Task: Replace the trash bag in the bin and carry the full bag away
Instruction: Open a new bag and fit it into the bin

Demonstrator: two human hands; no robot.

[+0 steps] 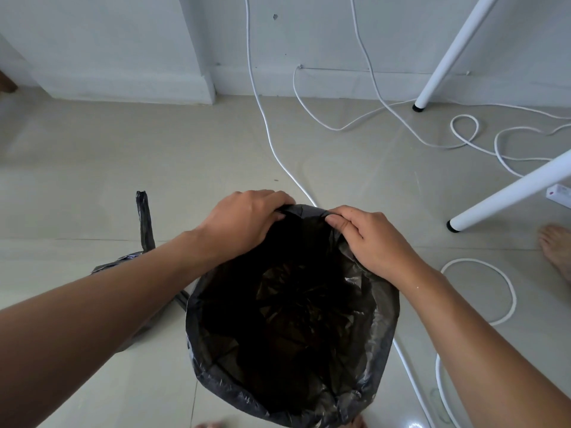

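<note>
At the bin's far rim, left hand (244, 222) and right hand (370, 239) pinch the fresh bag (381, 335); fold its edge evenly outward, probably over the hidden rim.

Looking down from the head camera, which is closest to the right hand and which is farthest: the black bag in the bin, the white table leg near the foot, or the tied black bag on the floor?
From the right hand:
1. Thin black plastic liner bag lining the bin: gripped at its far rim.
2. Slanted white metal table leg: to the right.
3. Tied full black plastic trash bag: on the floor, far left, beyond the left arm.
</note>
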